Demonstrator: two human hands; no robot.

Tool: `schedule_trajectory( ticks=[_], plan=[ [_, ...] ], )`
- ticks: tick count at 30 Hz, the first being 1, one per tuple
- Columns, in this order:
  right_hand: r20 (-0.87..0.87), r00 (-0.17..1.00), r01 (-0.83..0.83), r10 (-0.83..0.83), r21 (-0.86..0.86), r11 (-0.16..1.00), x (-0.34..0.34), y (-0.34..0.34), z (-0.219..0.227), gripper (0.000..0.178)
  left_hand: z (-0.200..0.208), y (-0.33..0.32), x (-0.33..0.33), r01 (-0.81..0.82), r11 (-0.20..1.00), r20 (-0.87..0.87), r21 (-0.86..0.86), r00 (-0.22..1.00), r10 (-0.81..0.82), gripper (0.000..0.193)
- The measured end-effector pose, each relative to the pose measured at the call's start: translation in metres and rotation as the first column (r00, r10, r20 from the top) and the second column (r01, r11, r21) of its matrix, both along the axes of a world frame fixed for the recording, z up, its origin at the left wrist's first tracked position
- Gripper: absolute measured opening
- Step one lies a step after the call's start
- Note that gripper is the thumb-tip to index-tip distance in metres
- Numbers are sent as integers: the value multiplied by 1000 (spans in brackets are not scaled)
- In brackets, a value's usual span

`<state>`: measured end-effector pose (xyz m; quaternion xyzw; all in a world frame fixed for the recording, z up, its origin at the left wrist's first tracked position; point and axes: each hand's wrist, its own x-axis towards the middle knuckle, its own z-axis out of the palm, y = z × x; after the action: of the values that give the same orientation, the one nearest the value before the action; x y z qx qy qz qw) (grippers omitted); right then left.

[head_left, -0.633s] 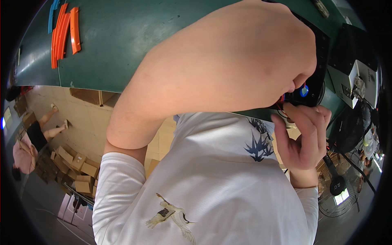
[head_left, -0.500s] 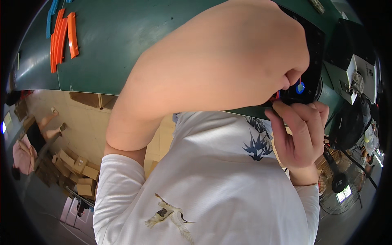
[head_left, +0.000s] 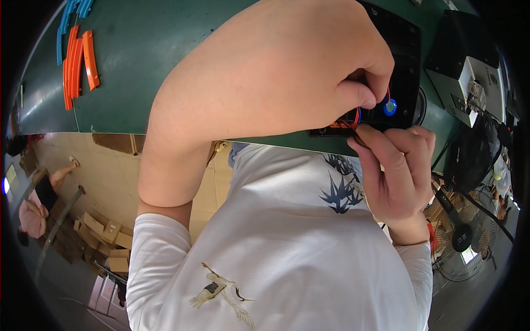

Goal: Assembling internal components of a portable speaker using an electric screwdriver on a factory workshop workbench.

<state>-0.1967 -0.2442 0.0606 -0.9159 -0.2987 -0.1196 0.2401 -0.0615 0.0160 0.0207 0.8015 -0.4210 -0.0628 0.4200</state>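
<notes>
My left forearm reaches across the green table, and my left hand [head_left: 361, 66] bends down over a black plastic housing [head_left: 407, 60]. Its thumb and forefinger are pinched together on thin red and blue wires [head_left: 358, 115]. Beside those fingertips lies a small round blue part [head_left: 390, 107] with a red wire running up from it. At the housing's near edge, my right hand [head_left: 400, 174] has thumb and forefinger closed; what they pinch is too small to make out. Something orange-red [head_left: 341, 124] shows inside the housing next to them. My left hand hides much of the interior.
Orange strips [head_left: 72, 69] and blue strips [head_left: 66, 22] lie at the table's far left. A grey-and-black box-shaped device [head_left: 469, 83] stands to the right, with a fan [head_left: 464, 237] below it. Cardboard boxes [head_left: 113, 234] and a seated person [head_left: 36, 212] are at left.
The view has shifted, so the scene sits further left. My left hand has tilted, baring its thumb and forefinger and more of the wires. My right hand stays at the housing's near edge.
</notes>
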Motion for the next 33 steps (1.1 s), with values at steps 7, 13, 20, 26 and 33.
schedule_trajectory(
  ticks=[7, 13, 20, 26, 33],
  plan=[
    [60, 998, -29, 29, -3, 1000, 2, -2, -8, 30, -1, -2, -2, -19, 1000, 55, -2, 998, 19, 70],
    [24, 1000, 1, -2, 29, 1000, 1, -1, -9, 25, -3, 2, -1, -52, 999, 100, 2, 994, 52, 74],
    [34, 999, 25, -27, 55, 998, -1, 1, -15, 24, -11, 13, 1, -92, 996, 149, -3, 985, 92, 78],
    [20, 1000, 8, -9, 41, 999, -1, 1, -11, 25, -22, 14, 6, -128, 992, 186, -13, 974, 128, 82],
    [25, 1000, 4, -6, 90, 996, -2, -2, -4, 33, -49, 39, 30, -188, 982, 229, -15, 955, 186, 86]
  ],
)
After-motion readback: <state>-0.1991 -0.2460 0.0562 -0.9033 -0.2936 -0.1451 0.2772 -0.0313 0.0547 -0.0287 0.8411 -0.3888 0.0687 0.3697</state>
